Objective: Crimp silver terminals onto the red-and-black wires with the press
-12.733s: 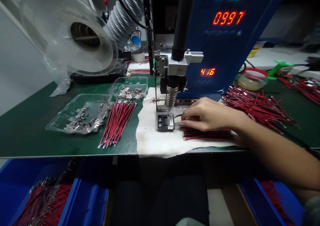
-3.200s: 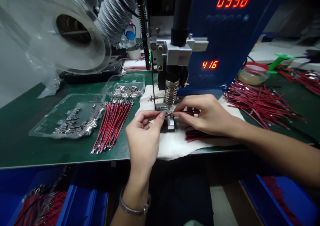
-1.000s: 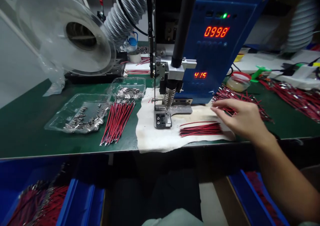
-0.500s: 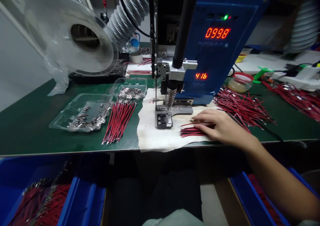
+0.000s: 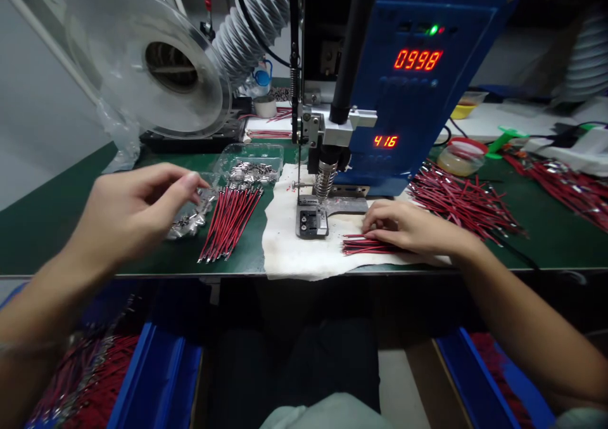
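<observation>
Over the left clear tray (image 5: pixel 209 182) of small metal cylinders hovers my left hand (image 5: pixel 128 210), thumb and forefinger tips brought together. Whatever may be between those tips is too small to make out. The hand covers most of that tray. Beside it lies a neat bundle of red wires (image 5: pixel 230 223) with metal ends. My right hand (image 5: pixel 403 227) rests on the pale cloth, its fingers closed at a red wire (image 5: pixel 353 236) that lies above a small pile of red and black wires (image 5: pixel 361 246). The press's metal block (image 5: pixel 312 221) stands between the hands.
A blue machine (image 5: pixel 399 99) with red digits rises behind the pale cloth (image 5: pixel 289 251). Another clear tray (image 5: pixel 251 169) holds metal cylinders. A heap of red wires (image 5: pixel 465 198) and a lidded jar (image 5: pixel 460 156) stand at right. Blue bins (image 5: pixel 142 378) sit below the table edge.
My left hand has come into view from the left and is now over the tray. My right hand stays at the wires, its fingers more curled in. The view has shifted slightly.
</observation>
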Available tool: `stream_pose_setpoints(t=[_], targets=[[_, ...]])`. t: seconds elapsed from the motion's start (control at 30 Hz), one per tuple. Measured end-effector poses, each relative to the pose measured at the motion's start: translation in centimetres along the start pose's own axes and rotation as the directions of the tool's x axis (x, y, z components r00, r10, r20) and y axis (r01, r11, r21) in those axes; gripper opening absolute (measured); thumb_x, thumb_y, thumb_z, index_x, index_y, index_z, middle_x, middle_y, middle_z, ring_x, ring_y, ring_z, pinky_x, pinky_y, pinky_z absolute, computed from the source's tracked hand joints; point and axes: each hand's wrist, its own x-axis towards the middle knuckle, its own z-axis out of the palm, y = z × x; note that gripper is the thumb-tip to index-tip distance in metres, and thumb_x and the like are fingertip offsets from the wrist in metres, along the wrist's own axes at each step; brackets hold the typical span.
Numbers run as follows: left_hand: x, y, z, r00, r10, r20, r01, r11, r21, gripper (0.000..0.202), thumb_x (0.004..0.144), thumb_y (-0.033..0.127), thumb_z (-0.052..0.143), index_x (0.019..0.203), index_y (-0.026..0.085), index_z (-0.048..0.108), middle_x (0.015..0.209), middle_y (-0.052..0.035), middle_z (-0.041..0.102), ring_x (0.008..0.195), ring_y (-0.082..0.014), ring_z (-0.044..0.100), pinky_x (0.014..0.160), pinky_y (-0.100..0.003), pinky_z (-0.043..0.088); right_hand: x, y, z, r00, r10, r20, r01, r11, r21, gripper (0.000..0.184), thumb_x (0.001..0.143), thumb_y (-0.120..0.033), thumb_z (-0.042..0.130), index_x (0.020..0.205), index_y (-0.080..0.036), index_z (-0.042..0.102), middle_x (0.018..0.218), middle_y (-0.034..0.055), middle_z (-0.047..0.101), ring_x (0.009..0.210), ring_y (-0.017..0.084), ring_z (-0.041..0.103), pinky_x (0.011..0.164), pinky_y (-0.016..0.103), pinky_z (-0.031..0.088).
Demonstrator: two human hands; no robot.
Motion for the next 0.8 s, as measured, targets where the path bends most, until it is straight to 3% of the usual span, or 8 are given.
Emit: stream_pose_setpoints(t=[0.07, 0.13, 0.27, 0.43, 0.57, 0.67, 0.8], targets=[[2.6, -2.1, -0.2, 0.988, 0.102, 0.113, -0.132, 0.944, 0.303, 0.020, 0.081, 0.041, 0.065, 0.079, 0.022, 0.072, 0.057, 0.0039, 0.054, 0.056, -0.0110, 0.040, 0.070, -0.023, 0.034, 0.2, -0.1, -0.1, 1.000, -0.002, 0.016, 0.002, 1.000, 0.003, 0.016, 0.087, -0.026, 0.053, 0.092, -0.018, 0.066, 0.093, 0.0063, 0.063, 0.083, 0.017, 0.060, 0.074, 0.028, 0.046], [4.8, -4.2, -0.2, 0.980, 0.053, 0.192, -0.134, 0.887, 0.442, 0.020, 0.076, 0.043, 0.069, 0.078, 0.023, 0.073, 0.056, 0.0032, 0.050, 0.056, -0.0135, 0.036, 0.074, -0.024, 0.033, 0.4, -0.2, -0.1, 1.000, -0.008, 0.029, 0.008, 1.000, 0.005, 0.015, 0.086, -0.025, 0.054, 0.092, -0.017, 0.065, 0.093, 0.0062, 0.064, 0.083, 0.016, 0.060, 0.075, 0.027, 0.046], [7.0, -6.5, 0.5, 0.962, -0.042, 0.268, -0.103, 0.858, 0.502, 0.023, 0.069, 0.043, 0.075, 0.082, 0.025, 0.075, 0.059, 0.0023, 0.050, 0.061, -0.0158, 0.036, 0.086, -0.028, 0.033, 0.8, -0.1, -0.3, 0.997, -0.014, 0.075, 0.015, 1.000, -0.004, 0.015, 0.086, -0.025, 0.053, 0.091, -0.017, 0.065, 0.091, 0.0053, 0.065, 0.082, 0.016, 0.060, 0.075, 0.027, 0.044], [7.8, -6.6, 1.2, 0.937, -0.138, 0.322, -0.095, 0.785, 0.612, 0.024, 0.065, 0.035, 0.076, 0.085, 0.021, 0.076, 0.062, -0.0013, 0.053, 0.062, -0.0176, 0.039, 0.088, -0.039, 0.036, 0.6, -0.2, -1.0, 0.993, 0.016, 0.114, -0.015, 1.000, -0.010, 0.022, 0.089, -0.032, 0.051, 0.093, -0.017, 0.066, 0.091, 0.0053, 0.068, 0.082, 0.017, 0.061, 0.074, 0.026, 0.043], [8.0, -7.0, 1.2, 0.927, -0.134, 0.349, -0.115, 0.788, 0.605, 0.018, 0.067, 0.035, 0.075, 0.079, 0.022, 0.075, 0.066, -0.0017, 0.058, 0.062, -0.0166, 0.039, 0.090, -0.040, 0.037, 1.0, -0.9, -2.5, 0.989, 0.035, 0.141, -0.034, 0.999, -0.013, 0.024, 0.090, -0.034, 0.050, 0.093, -0.019, 0.067, 0.084, 0.0029, 0.069, 0.072, 0.015, 0.062, 0.064, 0.025, 0.042], [7.9, -7.2, 0.8, 0.939, -0.108, 0.326, -0.121, 0.784, 0.609, 0.015, 0.072, 0.034, 0.073, 0.081, 0.023, 0.075, 0.067, -0.0013, 0.057, 0.069, -0.0187, 0.046, 0.095, -0.040, 0.035, 2.4, -1.3, -4.0, 0.983, -0.032, 0.183, 0.033, 0.999, -0.003, 0.021, 0.088, -0.030, 0.053, 0.096, -0.019, 0.068, 0.089, 0.0035, 0.070, 0.078, 0.016, 0.064, 0.067, 0.025, 0.045], [7.7, -7.4, -0.3, 0.971, -0.085, 0.225, -0.086, 0.751, 0.654, 0.021, 0.074, 0.031, 0.072, 0.092, 0.020, 0.074, 0.071, -0.0044, 0.054, 0.092, -0.0279, 0.051, 0.099, -0.055, 0.029, 4.9, -1.3, -5.4, 0.919, -0.084, 0.386, 0.047, 0.993, 0.105, 0.021, 0.089, -0.030, 0.052, 0.095, -0.017, 0.067, 0.077, 0.0027, 0.068, 0.068, 0.014, 0.063, 0.058, 0.023, 0.047]])
